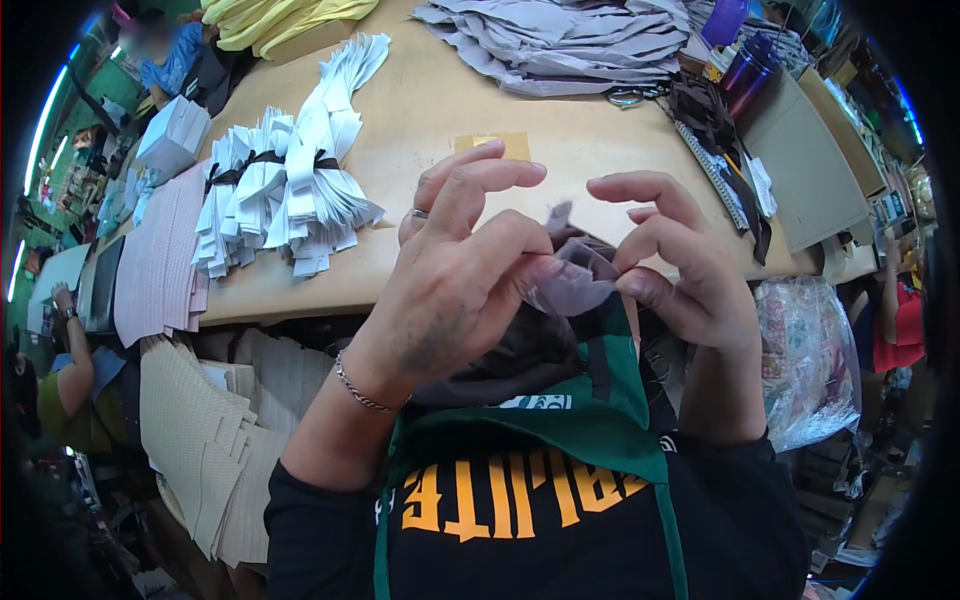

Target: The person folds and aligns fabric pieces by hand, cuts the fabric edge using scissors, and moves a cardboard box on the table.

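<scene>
Between my two hands is a small piece of greyish-purple fabric (pixel 572 290), folded and gathered, with a loose end sticking up. My left hand (pixel 470 240) pinches its left side between thumb and index finger, the other fingers raised. On the right side, my right hand (pixel 680 260) grips the fabric with thumb and fingertips, its upper finger lifted away. Both hands are held in front of my chest, near the table's front edge. Dark cloth (pixel 500 365) lies below them on my lap, above the green apron (pixel 540 430).
On the table (pixel 420 110) lie bundled white strips (pixel 320 190), a grey fabric stack (pixel 570 45), yellow fabric (pixel 280 22), scissors (pixel 630 97), a spiral notebook (pixel 712 175) and a purple bottle (pixel 750 75). A plastic-wrapped bundle (pixel 805 360) stands at right. Other people sit at both sides.
</scene>
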The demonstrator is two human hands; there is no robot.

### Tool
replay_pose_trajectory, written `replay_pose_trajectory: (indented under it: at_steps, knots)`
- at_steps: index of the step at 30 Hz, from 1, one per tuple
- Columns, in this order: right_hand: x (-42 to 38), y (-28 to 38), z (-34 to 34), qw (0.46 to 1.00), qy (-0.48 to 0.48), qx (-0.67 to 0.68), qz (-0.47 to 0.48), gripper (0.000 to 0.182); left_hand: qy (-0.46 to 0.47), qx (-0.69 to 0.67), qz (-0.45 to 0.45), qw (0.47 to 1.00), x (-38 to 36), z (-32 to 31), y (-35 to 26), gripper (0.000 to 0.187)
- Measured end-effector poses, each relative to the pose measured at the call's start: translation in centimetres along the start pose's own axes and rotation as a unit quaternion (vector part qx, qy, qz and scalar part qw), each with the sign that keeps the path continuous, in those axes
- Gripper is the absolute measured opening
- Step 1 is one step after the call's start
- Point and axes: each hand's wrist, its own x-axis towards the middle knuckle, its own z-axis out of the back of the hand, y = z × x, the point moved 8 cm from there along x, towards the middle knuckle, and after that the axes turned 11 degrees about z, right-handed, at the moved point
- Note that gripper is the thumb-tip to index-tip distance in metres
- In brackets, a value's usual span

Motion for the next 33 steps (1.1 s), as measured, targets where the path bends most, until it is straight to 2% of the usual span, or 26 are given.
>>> replay_pose_trajectory:
  at_steps: [5,8,11,14,17,23,29,33]
  knots:
    - [0.8,0.4,0.3,0.998,0.003,-0.054,0.014,0.031,0.007,-0.007,-0.033,0.999,0.3,0.1,-0.4,0.008]
    - [0.8,-0.2,-0.3,0.999,-0.018,0.036,-0.029,0.028,0.006,-0.001,-0.062,0.998,0.2,0.0,-0.5,0.007]
    - [0.6,-0.6,-0.2,1.000,-0.012,-0.009,-0.006,0.022,0.002,-0.009,-0.062,0.998,0.2,0.3,-0.6,0.012]
    - [0.1,-1.1,-0.2,0.997,-0.026,0.048,-0.051,0.017,-0.013,-0.034,-0.061,0.997,0.2,0.7,-0.2,0.012]
    - [-0.1,-1.4,-0.3,0.997,-0.019,0.057,-0.046,0.022,-0.017,-0.042,-0.063,0.997,0.2,0.6,-0.1,0.012]
    - [1.1,0.9,-0.4,0.998,-0.003,-0.062,-0.028,0.033,-0.020,-0.043,-0.073,0.996,0.2,0.5,-0.3,0.010]
    - [0.9,-0.7,-1.9,0.995,-0.023,0.073,-0.064,0.027,-0.025,-0.052,-0.083,0.995,0.1,0.7,-0.2,0.008]
    - [0.7,-0.9,-2.1,0.991,-0.043,0.104,-0.077,0.023,-0.023,-0.033,-0.072,0.997,0.2,0.9,0.4,0.010]
